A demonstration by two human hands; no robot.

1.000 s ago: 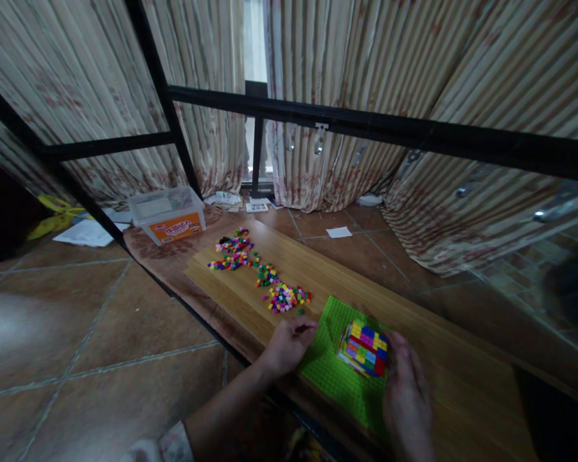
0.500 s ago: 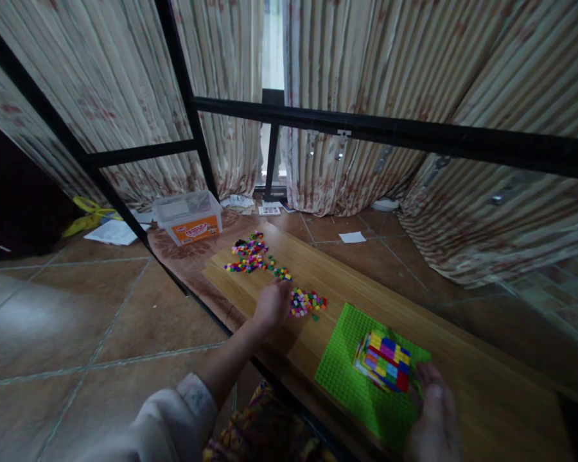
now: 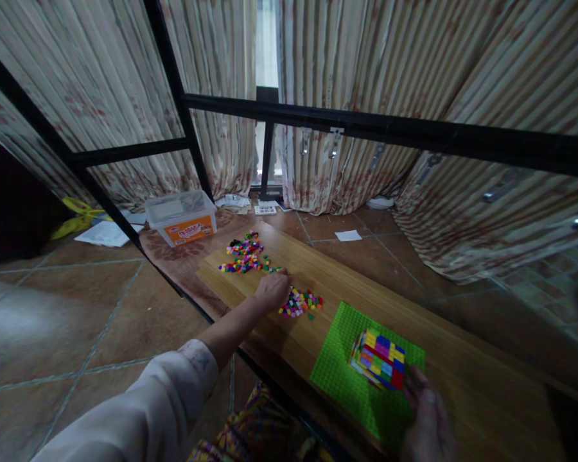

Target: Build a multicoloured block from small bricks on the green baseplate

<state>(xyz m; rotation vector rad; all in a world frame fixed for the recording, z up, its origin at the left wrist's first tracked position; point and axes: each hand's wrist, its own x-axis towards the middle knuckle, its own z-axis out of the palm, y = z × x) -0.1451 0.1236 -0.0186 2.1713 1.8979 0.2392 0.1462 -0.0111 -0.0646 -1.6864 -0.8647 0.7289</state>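
The left hand was stretched out over the wooden tabletop, fingers curled down at the edge of a small heap of loose coloured bricks; whether a brick was pinched could not be told. The right hand was laid unclenched on the near corner of the green baseplate, just beside the multicoloured brick block built on it, well apart from the heap.

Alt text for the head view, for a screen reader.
A person's left hand reaches into a pile of small loose coloured bricks on a wooden board. The right hand sits at the near edge of a green baseplate carrying a multicoloured brick block.
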